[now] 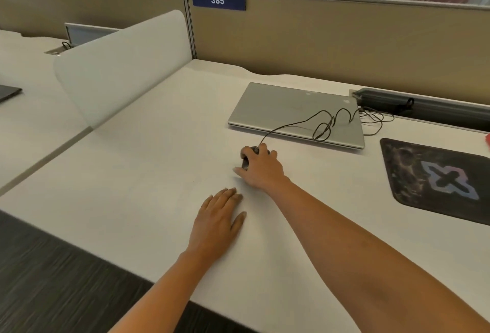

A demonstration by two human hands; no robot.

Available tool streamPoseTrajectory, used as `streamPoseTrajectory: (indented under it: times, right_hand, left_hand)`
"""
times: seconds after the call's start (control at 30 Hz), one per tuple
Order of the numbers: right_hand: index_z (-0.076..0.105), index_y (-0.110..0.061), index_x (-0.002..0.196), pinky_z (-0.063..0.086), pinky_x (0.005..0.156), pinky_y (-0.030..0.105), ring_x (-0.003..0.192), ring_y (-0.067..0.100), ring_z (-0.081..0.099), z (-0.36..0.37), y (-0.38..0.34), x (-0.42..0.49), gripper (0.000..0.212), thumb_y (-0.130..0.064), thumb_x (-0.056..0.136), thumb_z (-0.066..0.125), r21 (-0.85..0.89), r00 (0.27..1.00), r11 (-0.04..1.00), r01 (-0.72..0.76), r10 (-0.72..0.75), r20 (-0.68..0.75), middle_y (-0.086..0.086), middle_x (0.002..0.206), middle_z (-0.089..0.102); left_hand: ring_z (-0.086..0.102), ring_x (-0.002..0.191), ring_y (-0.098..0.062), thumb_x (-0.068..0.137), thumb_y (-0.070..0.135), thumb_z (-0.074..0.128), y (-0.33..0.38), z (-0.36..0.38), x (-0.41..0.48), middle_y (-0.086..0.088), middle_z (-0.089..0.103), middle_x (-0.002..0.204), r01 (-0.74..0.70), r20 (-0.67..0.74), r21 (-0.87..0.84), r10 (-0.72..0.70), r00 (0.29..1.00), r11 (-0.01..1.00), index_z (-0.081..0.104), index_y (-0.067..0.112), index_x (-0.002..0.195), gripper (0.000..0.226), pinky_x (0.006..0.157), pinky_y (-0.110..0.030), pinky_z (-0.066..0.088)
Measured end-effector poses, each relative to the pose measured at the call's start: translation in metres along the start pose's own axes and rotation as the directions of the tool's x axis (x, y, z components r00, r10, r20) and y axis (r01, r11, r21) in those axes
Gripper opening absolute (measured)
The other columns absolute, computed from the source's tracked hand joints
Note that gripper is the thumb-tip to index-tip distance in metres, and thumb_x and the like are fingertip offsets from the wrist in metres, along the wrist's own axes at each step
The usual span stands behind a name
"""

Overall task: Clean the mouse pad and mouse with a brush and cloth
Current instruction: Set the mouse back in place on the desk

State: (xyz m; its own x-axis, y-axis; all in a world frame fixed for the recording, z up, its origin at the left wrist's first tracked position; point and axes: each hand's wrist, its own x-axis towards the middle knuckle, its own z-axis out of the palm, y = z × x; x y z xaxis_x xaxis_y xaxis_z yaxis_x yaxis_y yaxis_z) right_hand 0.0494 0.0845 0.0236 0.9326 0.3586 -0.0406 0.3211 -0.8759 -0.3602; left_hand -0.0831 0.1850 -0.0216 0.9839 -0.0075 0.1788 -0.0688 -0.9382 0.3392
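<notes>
Head view. Smooth, matte off-white tabletop (145, 160) with a wavy far edge, backed by tan fabric partitions.

Right hand (261, 167) cupped over a small dark mouse (245, 163) on the bare tabletop, just in front of the laptop's near left corner and well apart from the mouse pad. Fingers (262, 148) curled round the rounded shell, thumb on the near side.

Left hand (217, 222) palm-down on the tabletop, near the right wrist. Fingers (228, 195) straight and pressed together, thumb slightly apart, holding nothing.

Thin dark cable (291, 123) from the mouse, looping in loose coils across the lid of a closed, flat silver laptop (278, 110).

Far right: mouse pad (405, 171), flat on the tabletop, dark with a mottled surface, round-cornered, printed with a pale iridescent cross-like emblem.

Left: frosted white divider panel (119, 67) with a rounded top.
</notes>
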Motion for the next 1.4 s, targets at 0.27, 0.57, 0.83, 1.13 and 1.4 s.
streamPoseTrajectory:
  times: [0.27,0.57,0.83,1.13,1.4]
  right_hand:
    - [0.047,-0.017,0.119,0.043,0.084,0.044,0.107,0.038,0.039,-0.022,0.065,-0.031,0.034,-0.022,0.086,0.05,0.035,0.965,0.995,-0.098,0.103,-0.24,0.013,0.133,0.035]
    - [0.041,-0.014,0.128,0.041,0.093,0.042,0.114,0.036,0.043,-0.089,0.214,-0.077,0.043,-0.028,0.089,0.051,-0.088,0.874,0.941,-0.326,0.264,-0.408,0.014,0.14,0.034]
    - [0.04,-0.014,0.129,0.038,0.097,0.051,0.123,0.04,0.034,-0.136,0.318,-0.107,0.041,-0.021,0.09,0.052,-0.011,0.78,0.833,-0.553,0.512,-0.358,0.014,0.142,0.029]
    - [0.038,-0.016,0.132,0.036,0.1,0.051,0.126,0.039,0.032,-0.142,0.363,-0.094,0.041,-0.02,0.092,0.049,0.065,0.787,0.82,-0.568,0.565,-0.25,0.012,0.145,0.027]
    - [0.034,-0.018,0.137,0.026,0.11,0.056,0.139,0.037,0.019,-0.135,0.364,-0.095,0.044,-0.027,0.095,0.045,0.059,0.78,0.821,-0.568,0.56,-0.281,0.011,0.152,0.023]
  left_hand:
    - [0.029,0.136,-0.01,0.094,0.04,0.04,0.029,0.005,0.02,0.006,0.038,0.145,0.041,-0.004,-0.023,-0.041,0.999,0.999,0.042,0.023,0.135,0.045,0.114,-0.03,0.014]
    - [0.023,0.138,-0.01,0.096,0.041,0.036,0.108,0.041,0.064,0.006,0.031,0.148,-0.064,0.11,-0.026,0.067,0.992,0.998,0.037,0.023,0.138,0.046,0.115,-0.035,0.012]
    - [0.017,0.14,-0.011,0.096,0.043,0.033,0.163,0.069,0.098,0.004,0.024,0.152,-0.106,0.145,0.0,0.105,0.984,0.994,0.032,0.023,0.14,0.048,0.114,-0.04,0.011]
    - [0.012,0.142,-0.011,0.096,0.045,0.03,0.17,0.079,0.104,0.007,0.02,0.153,-0.064,0.116,0.044,0.059,0.992,0.997,0.028,0.027,0.142,0.049,0.115,-0.039,0.007]
    - [0.013,0.142,-0.011,0.096,0.045,0.03,0.17,0.081,0.103,0.008,0.022,0.153,-0.046,0.087,0.04,0.043,0.995,0.998,0.029,0.027,0.141,0.049,0.115,-0.038,0.006]
